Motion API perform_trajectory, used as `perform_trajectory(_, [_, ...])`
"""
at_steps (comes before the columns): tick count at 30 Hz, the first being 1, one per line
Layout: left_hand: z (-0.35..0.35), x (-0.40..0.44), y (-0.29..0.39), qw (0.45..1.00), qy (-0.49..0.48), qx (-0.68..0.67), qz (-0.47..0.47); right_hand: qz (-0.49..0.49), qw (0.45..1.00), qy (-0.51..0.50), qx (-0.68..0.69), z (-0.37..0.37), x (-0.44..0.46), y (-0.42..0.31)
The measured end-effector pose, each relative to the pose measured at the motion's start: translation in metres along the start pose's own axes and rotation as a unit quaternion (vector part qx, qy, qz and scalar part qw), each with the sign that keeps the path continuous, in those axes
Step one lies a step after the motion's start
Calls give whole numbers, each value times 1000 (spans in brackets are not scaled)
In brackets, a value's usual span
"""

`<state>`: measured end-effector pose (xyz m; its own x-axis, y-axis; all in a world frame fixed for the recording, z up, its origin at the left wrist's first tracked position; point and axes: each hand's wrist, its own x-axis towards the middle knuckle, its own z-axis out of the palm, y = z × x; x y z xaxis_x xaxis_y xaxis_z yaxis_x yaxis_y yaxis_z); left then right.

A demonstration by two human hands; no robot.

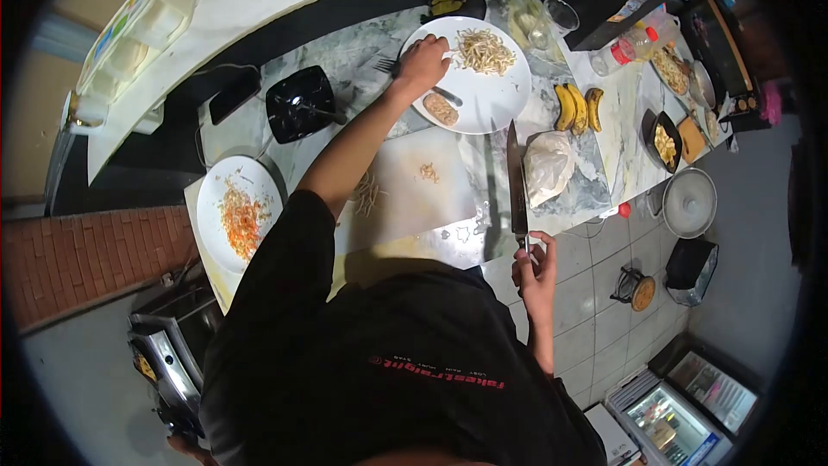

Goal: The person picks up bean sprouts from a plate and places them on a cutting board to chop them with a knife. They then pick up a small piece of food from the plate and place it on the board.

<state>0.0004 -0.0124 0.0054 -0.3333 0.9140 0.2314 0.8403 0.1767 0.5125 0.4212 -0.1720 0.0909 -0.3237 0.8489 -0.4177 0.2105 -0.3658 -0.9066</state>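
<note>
My left hand (423,66) reaches over a white plate (504,110), its fingers curled down at the left side. Whatever they may hold is hidden. On that plate lie a pile of bean sprouts (485,52), an oval pinkish-brown piece of food (441,109) and a dark utensil handle (448,97). A fork (385,65) shows just left of it. My right hand (536,269) grips a long kitchen knife (517,177) by its handle, blade pointing away from me. Below the plate is a pale cutting board (431,207) with small chopped bits (429,172) and thin sprouts (366,194).
A white plate of shredded orange and pale vegetables (241,220) stands left, near a black square bowl (300,103). Right of the knife are a whitish plastic bag (548,166), bananas (576,109) and bottles (614,56). A raised counter edge (345,2) runs behind.
</note>
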Motion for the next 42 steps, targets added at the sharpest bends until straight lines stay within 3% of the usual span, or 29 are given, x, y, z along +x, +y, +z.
perform_trajectory(7, [8,14,-1,997,-57,44,2,7,1000,12,15,-1,-5,7])
perform_trajectory(17, [26,13,-7,997,-14,73,-1,12,1000,-19,1,5,-2,-12])
perform_trajectory(23, [7,4,-17,1000,18,-16,-11,18,1000,-19,3,1,-1,4])
perform_trajectory(25, [3,1,-25,981,-38,-182,-49,28,999,-34,13,2,0,1])
perform_trajectory(29, [3,-5,-34,982,-8,-183,-47,20,999,-40,17,4,0,-1])
perform_trajectory(31, [0,-9,-32,993,20,-116,13,21,999,-45,3,4,1,1])
perform_trajectory(34, [-7,-14,-18,998,-54,-14,-21,18,999,-48,2,2,2,3])
perform_trajectory(37, [-9,-18,-4,998,-48,47,5,24,998,-48,9,3,2,1])
perform_trajectory(42, [10,-9,-4,998,-30,62,-4,28,998,-42,22,4,2,2])
